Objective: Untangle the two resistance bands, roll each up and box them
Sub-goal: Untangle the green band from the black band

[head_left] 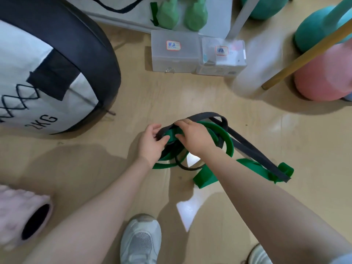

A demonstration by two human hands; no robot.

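Two tangled bands (219, 141) between both hands.

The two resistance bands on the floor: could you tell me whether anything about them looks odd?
Yes: the flat green band and flat black band are knotted together in a heap on the wooden floor, loops crossing, where the left hand and right hand grip them.

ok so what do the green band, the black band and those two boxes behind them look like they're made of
Green band: looks like matte rubber or latex; a flat strip that loops and folds limply.
Black band: seemingly the same flat matte elastic, narrower.
Two boxes: frosted translucent plastic, probably; cloudy see-through walls, each with a paper label.
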